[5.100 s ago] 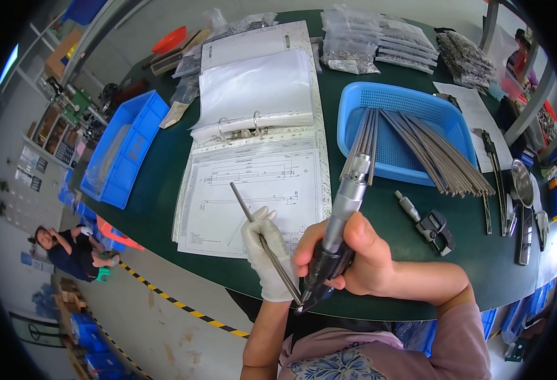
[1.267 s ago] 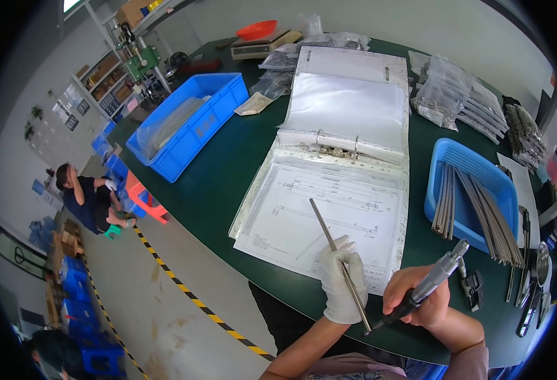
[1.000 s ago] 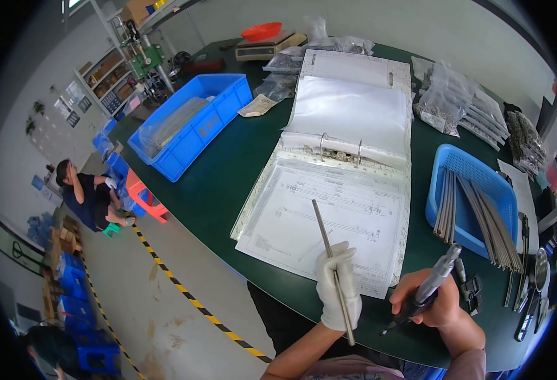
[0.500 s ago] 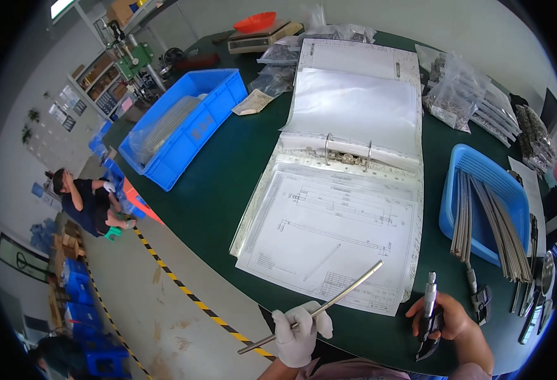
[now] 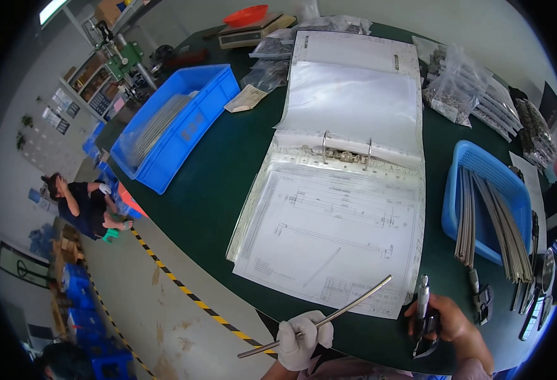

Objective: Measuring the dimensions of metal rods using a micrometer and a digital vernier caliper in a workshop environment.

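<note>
My left hand, in a white glove, is closed around a slim metal rod. The rod slants up to the right, its far end over the lower part of a drawing sheet in an open ring binder. Bare, my right hand grips a micrometer with a black frame and a silver barrel pointing up. It is just right of the binder's lower corner. The micrometer's measuring gap cannot be made out.
At the right a light blue basket holds two bundles of metal rods, with another micrometer beside it. A blue crate with bagged rods stands at the left. Bags of small parts lie behind. A person sits beyond the table.
The rod's upper end has shifted slightly right and down, still in my left hand. My right hand keeps the micrometer, moved slightly left. The whole view has shifted a little.
</note>
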